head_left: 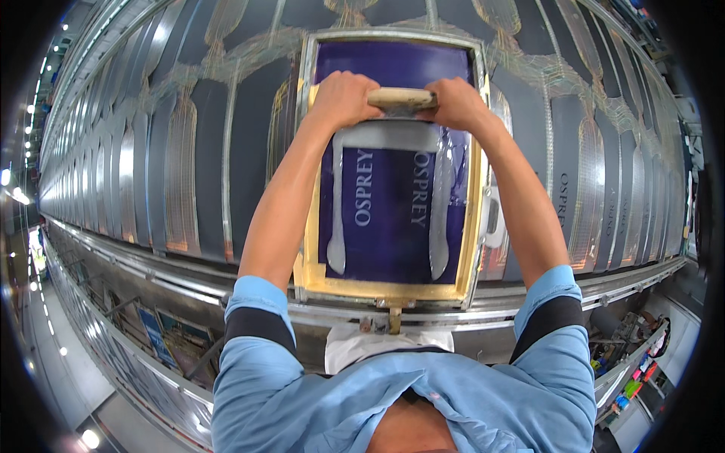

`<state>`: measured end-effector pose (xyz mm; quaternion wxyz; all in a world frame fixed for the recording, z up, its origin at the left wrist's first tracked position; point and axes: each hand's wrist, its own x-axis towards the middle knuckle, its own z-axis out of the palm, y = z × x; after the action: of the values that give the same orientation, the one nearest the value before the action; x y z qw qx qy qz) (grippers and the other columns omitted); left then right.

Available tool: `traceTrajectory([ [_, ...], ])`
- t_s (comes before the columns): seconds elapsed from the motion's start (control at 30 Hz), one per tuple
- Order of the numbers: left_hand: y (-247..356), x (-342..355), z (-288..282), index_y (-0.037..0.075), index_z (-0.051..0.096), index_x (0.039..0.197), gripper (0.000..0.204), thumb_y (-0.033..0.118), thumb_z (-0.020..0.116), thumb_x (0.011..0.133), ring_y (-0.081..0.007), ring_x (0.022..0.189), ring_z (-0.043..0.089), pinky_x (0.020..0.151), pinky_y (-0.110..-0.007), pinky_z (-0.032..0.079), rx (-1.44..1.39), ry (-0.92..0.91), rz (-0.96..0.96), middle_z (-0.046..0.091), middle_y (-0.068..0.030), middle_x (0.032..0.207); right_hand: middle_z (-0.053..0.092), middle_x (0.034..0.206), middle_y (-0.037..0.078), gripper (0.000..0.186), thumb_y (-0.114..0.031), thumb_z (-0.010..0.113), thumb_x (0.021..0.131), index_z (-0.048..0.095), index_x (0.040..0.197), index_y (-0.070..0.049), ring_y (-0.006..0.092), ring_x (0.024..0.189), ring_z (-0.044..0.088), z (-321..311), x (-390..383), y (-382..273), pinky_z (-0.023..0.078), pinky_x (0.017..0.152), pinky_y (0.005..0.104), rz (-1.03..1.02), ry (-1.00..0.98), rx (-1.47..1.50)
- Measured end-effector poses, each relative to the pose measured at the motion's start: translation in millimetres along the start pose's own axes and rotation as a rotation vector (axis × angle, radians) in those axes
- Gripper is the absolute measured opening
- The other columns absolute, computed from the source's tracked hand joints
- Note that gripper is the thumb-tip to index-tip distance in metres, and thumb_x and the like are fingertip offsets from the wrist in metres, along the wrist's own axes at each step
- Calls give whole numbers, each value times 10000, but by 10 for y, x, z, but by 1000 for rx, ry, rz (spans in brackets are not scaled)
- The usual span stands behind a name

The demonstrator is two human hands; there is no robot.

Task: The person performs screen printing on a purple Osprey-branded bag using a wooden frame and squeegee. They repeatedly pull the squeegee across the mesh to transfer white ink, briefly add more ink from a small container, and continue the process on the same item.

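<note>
A squeegee (402, 97) with a pale wooden handle lies crosswise near the far end of a screen-printing frame (303, 281). My left hand (347, 100) is closed round the handle's left end, and my right hand (456, 104) grips its right end. The squeegee's lower edge is largely hidden. Inside the frame, a dark purple mesh (391, 253) carries two rows of pale lettering running lengthwise. Silvery-grey ink (389, 137) forms a band just on the near side of the squeegee. From it, two streaks run down the mesh toward me. Yellowish tape lines the frame's inner edges.
Beneath the frame, a long table bears rows of dark grey fabric panels (208, 170), with shiny translucent strips between them. A metal rail (181, 266) follows the table's near edge. A white handle (492, 219) sits at the frame's right side. Shelves with coloured items (633, 386) stand lower right.
</note>
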<state>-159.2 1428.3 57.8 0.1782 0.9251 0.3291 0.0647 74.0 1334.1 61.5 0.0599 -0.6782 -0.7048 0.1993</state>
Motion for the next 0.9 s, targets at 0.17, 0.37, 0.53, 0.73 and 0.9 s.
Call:
traceTrajectory([
  [0.17,275,-690,189,177,785,929,265,307,822,701,-333,831,708,769,-454,541,-37,17,21,738,-109,844,733,801,138,326,-325,867,761,740,928,-76,368,792,718,344,-649,-213,565,770,480,-31,52,-33],
  [0.37,1092,-2377,499,187,753,897,251,230,851,670,-203,824,654,774,-380,442,8,-46,77,707,13,870,700,762,91,252,-231,866,723,735,908,-120,290,807,689,875,-2308,-927,486,832,408,-144,65,20],
  [0.53,1104,-2437,470,172,765,940,267,261,841,699,-204,829,656,800,-385,443,15,-35,118,713,1,882,703,785,75,226,-253,857,742,733,866,-110,263,875,677,799,-2385,-952,454,863,387,-107,-13,43],
  [0.73,515,-932,80,150,777,1016,339,320,841,728,-263,908,682,866,-424,467,160,-38,85,741,-60,902,729,791,145,294,-337,865,777,748,903,-99,352,797,720,189,-993,-443,562,753,463,-55,59,-88],
  [0.9,175,-159,-88,161,782,984,345,389,839,732,-308,894,728,867,-439,535,75,-10,15,764,-84,888,755,941,169,369,-301,876,756,767,1023,-70,381,931,721,-88,-187,-128,578,840,468,42,-26,-29],
])
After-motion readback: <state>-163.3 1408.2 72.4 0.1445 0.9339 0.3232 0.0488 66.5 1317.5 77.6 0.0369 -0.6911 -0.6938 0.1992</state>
